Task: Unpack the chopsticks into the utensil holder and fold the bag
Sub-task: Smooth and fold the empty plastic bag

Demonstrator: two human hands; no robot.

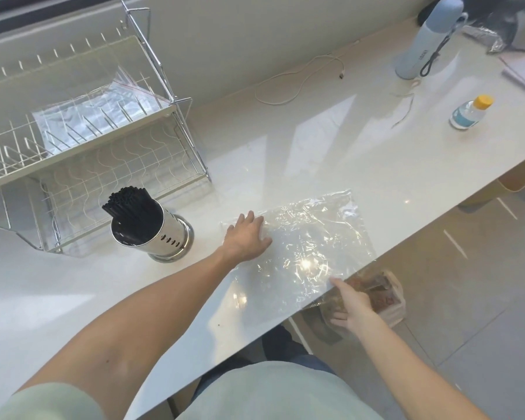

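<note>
A: Start at the hands. What are they doing?

B: The left hand point(246, 234) is lying palm down with its fingers spread flat on the far left corner of the clear plastic bag point(303, 253), pressing it against the white table point(361, 153). The right hand point(350, 304) is reaching to the bag's near right corner at the table edge, forefinger stretched out onto the plastic, the other fingers loosely curled; I cannot tell whether it is pinching the film or only touching it.

A: And the chopsticks?

B: The black chopsticks point(131, 207) are standing bunched in the steel utensil holder point(161, 237), just left of the bag and in front of the wire dish rack point(88, 131). The bag looks empty, lying crinkled and mostly flat.

A: So which step is this?

B: I judge the unpacking is done and the folding is just starting: the person is smoothing and pinning the bag. The next move probably calls for lifting the near corner and carrying it over while the left hand is anchoring the far side, since thin film slips and traps air.

A: Any writing?

B: The pale blue bottle point(428, 40) at the far end is showing a small dark vertical mark, too tiny to read. The little yellow-capped bottle point(469, 112) is wearing a blue label, also illegible.
</note>
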